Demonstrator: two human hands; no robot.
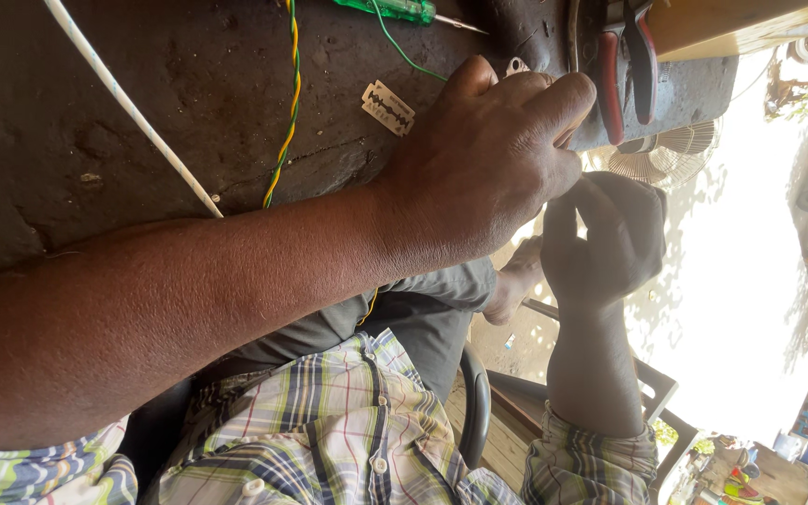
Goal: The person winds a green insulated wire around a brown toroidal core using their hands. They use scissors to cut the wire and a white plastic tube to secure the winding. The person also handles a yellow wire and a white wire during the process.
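Head camera, turned sideways: a person in a plaid shirt (329, 430) works at the edge of a dark, scarred and pitted worktop (77, 122). The forearm nearest the lens crosses the frame; from this rotated view it cannot be told for certain which arm it is, but it reads as the left hand (483, 159), fingers curled closed over the worktop's edge, pinching something small that the fingers hide. The right hand (610, 248), beyond the edge and in shadow against the glare, is also closed, its fingertips meeting those of the other hand; what it grips cannot be made out.

Just beside the left hand's knuckles, flat on the worktop, lies a thin silver double-edged razor blade (388, 108), rectangular with a slotted centre. Its long axis runs at a slant across the picture, one short end toward the hand, the other toward a twisted yellow-and-green wire (290, 103) that runs across the worktop and drops over its edge. A white cable (133, 108) crosses diagonally, well apart from the blade. A green transparent-handled screwdriver (395, 9) lies near the picture's upper edge, tip toward red-handled pliers (624, 65) close to the fingers.

Beyond the worktop: sunlit ground, a white fan grille (661, 154), a dark chair (474, 402).
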